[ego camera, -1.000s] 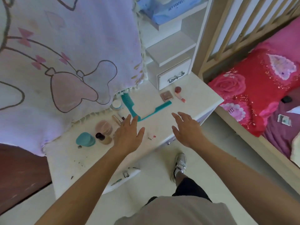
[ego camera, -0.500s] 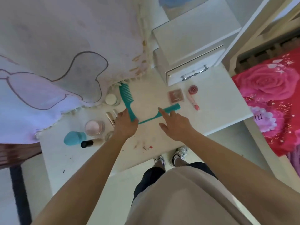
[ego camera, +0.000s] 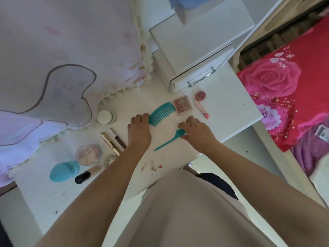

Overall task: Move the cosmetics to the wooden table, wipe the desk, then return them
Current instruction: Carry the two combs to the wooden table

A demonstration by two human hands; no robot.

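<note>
Cosmetics lie across the white desk [ego camera: 231, 104]. My left hand [ego camera: 140, 130] grips the handle end of a wide-tooth teal comb [ego camera: 161, 113]. My right hand [ego camera: 197, 133] curls over the toothed end of a teal tail comb [ego camera: 166, 142], whose thin tail points toward me. Just beyond my hands are a square blush compact [ego camera: 183, 105], a round red pot [ego camera: 200, 95] and a pink lipstick [ego camera: 202, 110]. To the left lie a white jar [ego camera: 105, 117], a gold tube [ego camera: 109, 144], a dark gloss stick [ego camera: 118, 139], a pink jar [ego camera: 88, 155], a teal sponge [ego camera: 63, 171] and a black-capped bottle [ego camera: 83, 176].
A white drawer box [ego camera: 195, 68] stands at the back of the desk. A pale printed blanket [ego camera: 53, 59] hangs over the desk's left rear. A bed with a red rose cover [ego camera: 284, 95] is at the right. Small crumbs and red marks [ego camera: 153, 167] dot the desk's front.
Both hands reached down from above the desk onto the two combs. The wide comb has turned away from the jar toward the compact, and the tail comb has shifted nearer to me.
</note>
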